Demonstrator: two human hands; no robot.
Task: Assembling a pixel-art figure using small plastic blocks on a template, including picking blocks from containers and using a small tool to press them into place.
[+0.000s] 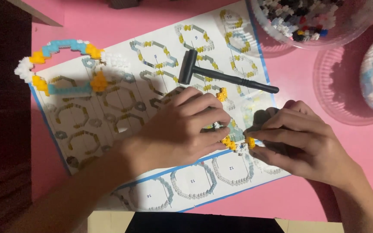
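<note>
Two hands (182, 129) (301, 138), one brick piece (234, 140), one hammer (221, 75), two tubs (281, 36).

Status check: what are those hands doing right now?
Left hand and right hand both pinching small yellow-and-white brick piece. Over instruction sheet. Black hammer lies apart, nothing blocking.

Both hands (242, 133) – block piece (234, 140)

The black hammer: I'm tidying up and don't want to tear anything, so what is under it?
The black hammer lies on the printed instruction sheet, across its hexagon diagrams. The diagrams directly beneath its head and handle are covered, and the pink table lies under the sheet.
</note>
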